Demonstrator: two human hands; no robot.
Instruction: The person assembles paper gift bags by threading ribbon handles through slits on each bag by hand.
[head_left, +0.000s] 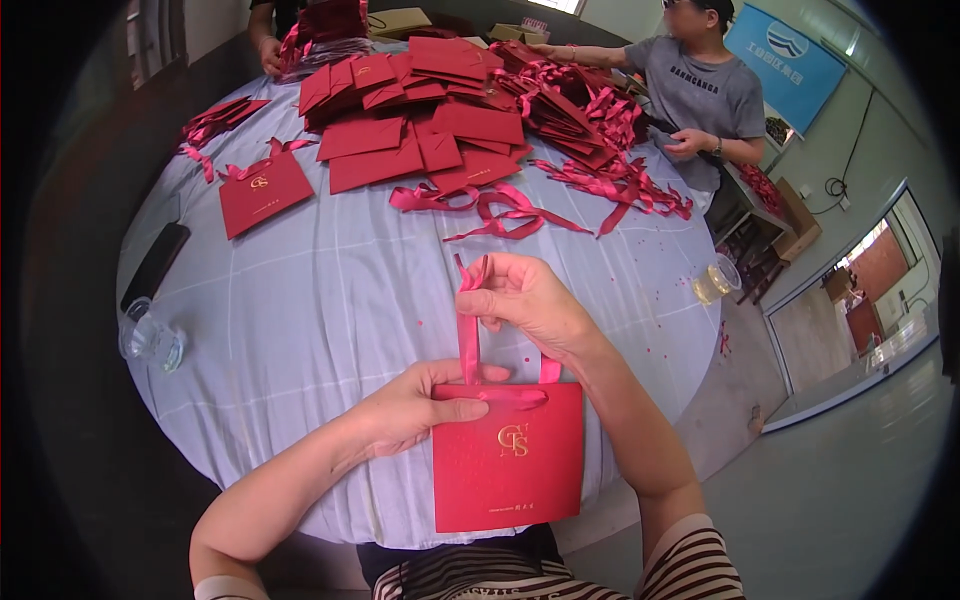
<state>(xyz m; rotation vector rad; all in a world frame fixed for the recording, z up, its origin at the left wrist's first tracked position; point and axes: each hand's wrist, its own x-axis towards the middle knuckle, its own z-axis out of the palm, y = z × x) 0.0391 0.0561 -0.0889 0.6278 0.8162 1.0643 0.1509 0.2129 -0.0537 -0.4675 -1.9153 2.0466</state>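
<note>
Left hand [410, 408]: fingers pinch the red bag [510, 482] at its top edge.
Right hand [530, 308]: fingers pinch the pink ribbon [469, 345], above the bag.
Bag place: near edge of the tabletop [360, 300].

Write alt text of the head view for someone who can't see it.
A person's left hand grips a red bag while the right hand pinches its pink ribbon; beyond, heaped red bags lie on a cloth-covered table.
</note>
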